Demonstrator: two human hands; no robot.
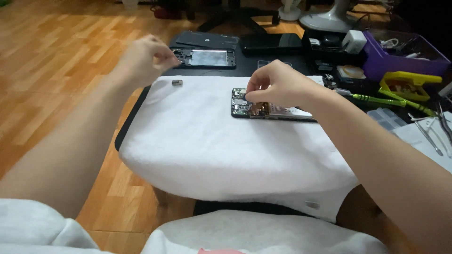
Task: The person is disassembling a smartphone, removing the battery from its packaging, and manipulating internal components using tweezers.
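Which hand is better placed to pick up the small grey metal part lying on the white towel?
Left, probably. The left hand hovers just above and left of the small grey metal part on the white towel, while the right hand is occupied, fingertips on the opened black phone.

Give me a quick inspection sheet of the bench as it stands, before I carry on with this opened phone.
Surface: small dark table draped with a white towel.
Job's things: opened phone on the towel, circuit board exposed; small grey part lying apart near the towel's far left edge.
Clutter: second opened phone frame, dark back cover, purple bin, yellow tool, green-handled screwdriver, tweezers.
Grippers: right hand pinching at the opened phone's top end; left hand raised, fingers curled; whether it holds anything is unclear.
Cables: white cable inside the purple bin.
Surroundings: wooden floor, fan base.
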